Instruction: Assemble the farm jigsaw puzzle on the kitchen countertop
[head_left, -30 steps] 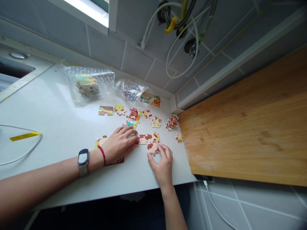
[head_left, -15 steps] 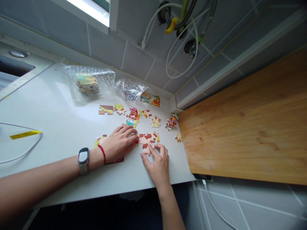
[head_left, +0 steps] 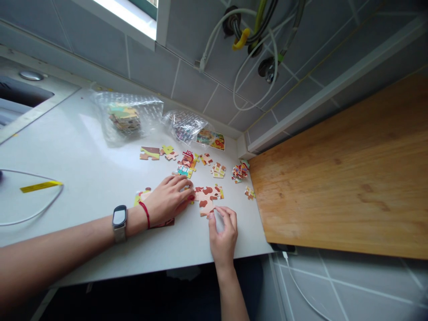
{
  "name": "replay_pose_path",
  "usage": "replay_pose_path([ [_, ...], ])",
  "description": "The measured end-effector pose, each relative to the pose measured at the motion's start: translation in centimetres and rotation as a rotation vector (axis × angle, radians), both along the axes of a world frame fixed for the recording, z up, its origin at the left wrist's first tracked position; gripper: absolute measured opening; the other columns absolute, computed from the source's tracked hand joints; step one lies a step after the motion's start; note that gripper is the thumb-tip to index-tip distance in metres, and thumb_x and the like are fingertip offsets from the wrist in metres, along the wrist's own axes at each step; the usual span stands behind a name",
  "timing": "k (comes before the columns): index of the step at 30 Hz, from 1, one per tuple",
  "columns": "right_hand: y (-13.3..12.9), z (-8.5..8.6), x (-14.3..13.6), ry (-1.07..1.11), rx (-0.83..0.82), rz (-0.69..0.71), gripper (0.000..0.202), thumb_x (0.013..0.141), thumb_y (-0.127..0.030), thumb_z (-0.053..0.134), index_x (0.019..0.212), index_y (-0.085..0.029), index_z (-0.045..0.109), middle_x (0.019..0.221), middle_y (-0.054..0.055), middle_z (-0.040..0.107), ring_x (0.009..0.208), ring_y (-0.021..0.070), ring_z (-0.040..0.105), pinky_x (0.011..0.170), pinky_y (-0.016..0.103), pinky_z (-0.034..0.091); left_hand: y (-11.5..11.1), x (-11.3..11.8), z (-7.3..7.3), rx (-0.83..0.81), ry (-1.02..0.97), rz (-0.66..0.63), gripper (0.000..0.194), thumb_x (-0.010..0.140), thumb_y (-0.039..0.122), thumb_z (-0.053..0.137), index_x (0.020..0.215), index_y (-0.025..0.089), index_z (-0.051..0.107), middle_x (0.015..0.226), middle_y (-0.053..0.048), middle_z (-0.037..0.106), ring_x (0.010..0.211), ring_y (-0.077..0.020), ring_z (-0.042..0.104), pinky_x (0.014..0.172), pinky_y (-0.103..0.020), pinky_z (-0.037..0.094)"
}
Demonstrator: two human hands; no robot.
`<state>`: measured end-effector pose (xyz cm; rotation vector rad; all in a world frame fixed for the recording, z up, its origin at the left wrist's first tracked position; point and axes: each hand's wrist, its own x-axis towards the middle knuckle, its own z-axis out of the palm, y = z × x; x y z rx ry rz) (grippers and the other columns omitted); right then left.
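Note:
Joined jigsaw puzzle pieces with brown cow patches (head_left: 207,192) lie on the white counter, one patched puzzle piece (head_left: 206,207) jutting down at their lower edge. My right hand (head_left: 224,229) is beside that piece, thumb and fingers apart, fingertips at its right edge; whether they touch it I cannot tell. Stretched out flat, my left hand (head_left: 170,196) rests on the left part of the puzzle and hides much of it. Yellow-green puzzle pieces (head_left: 142,195) show past the wrist, and a dark brown puzzle piece (head_left: 166,224) shows below the hand.
Behind the hands lie a brown puzzle piece (head_left: 150,153), a red-capped farmer section (head_left: 187,164) and a small stack of pieces (head_left: 240,171). Plastic bags of pieces (head_left: 125,118) and a picture card (head_left: 211,139) are at the wall. A wooden board (head_left: 334,178) borders the right.
My right hand has drawn back slightly right and down from the lower patched piece, showing more of it against the cow section. My left hand stays on the puzzle. The view shifts slightly.

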<state>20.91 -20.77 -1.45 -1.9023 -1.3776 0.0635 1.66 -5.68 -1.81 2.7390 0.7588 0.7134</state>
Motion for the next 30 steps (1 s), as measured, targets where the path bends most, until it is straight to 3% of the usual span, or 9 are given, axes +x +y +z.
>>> replay_pose_path([
  [4, 0.18, -0.01, -0.06, 0.003, -0.025, 0.010, 0.017, 0.099, -0.029, 0.060, 0.100, -0.021, 0.075, 0.110, 0.010, 0.065, 0.106, 0.0258, 0.065, 0.097, 0.046, 0.057, 0.01, -0.01, 0.03, 0.006, -0.004, 0.003, 0.021, 0.105, 0.031, 0.055, 0.118, 0.023, 0.069, 0.126, -0.010, 0.068, 0.126, -0.0305, 0.057, 0.106, -0.048, 0.045],
  [10, 0.16, -0.23, -0.30, -0.081, -0.071, 0.014, 0.018, 0.095, -0.029, 0.064, 0.106, -0.023, 0.077, 0.117, 0.012, 0.063, 0.114, 0.0293, 0.062, 0.102, 0.052, 0.054, 0.05, -0.07, -0.11, 0.003, 0.011, -0.011, 0.020, 0.104, 0.031, 0.056, 0.119, 0.024, 0.069, 0.127, -0.009, 0.068, 0.127, -0.0307, 0.056, 0.107, -0.048, 0.044],
  [21, 0.31, -0.01, -0.23, -0.077, -0.031, 0.005, 0.035, 0.096, -0.031, 0.061, 0.129, -0.019, 0.068, 0.120, 0.013, 0.066, 0.115, 0.0274, 0.063, 0.103, 0.046, 0.054, 0.03, -0.16, 0.21, -0.005, 0.028, -0.012, 0.022, 0.105, 0.025, 0.052, 0.117, 0.023, 0.069, 0.129, -0.010, 0.067, 0.128, -0.0305, 0.055, 0.107, -0.048, 0.043],
  [27, 0.31, -0.47, -0.03, -0.038, -0.015, -0.048, 0.035, 0.099, -0.033, 0.059, 0.130, -0.018, 0.067, 0.120, 0.014, 0.067, 0.117, 0.0268, 0.063, 0.106, 0.046, 0.053, 0.21, -0.17, 0.13, -0.039, -0.020, 0.013, 0.027, 0.106, 0.028, 0.045, 0.119, 0.021, 0.067, 0.126, -0.012, 0.068, 0.121, -0.0303, 0.058, 0.100, -0.047, 0.048],
  [30, 0.32, -0.61, -0.09, -0.039, -0.002, -0.046, 0.034, 0.098, -0.033, 0.060, 0.127, -0.018, 0.069, 0.118, 0.013, 0.067, 0.115, 0.0264, 0.064, 0.105, 0.045, 0.054, 0.87, -0.16, -0.22, -0.111, -0.099, 0.062, 0.032, 0.105, 0.022, 0.039, 0.122, 0.019, 0.067, 0.121, -0.012, 0.070, 0.113, -0.0287, 0.062, 0.097, -0.046, 0.051],
])
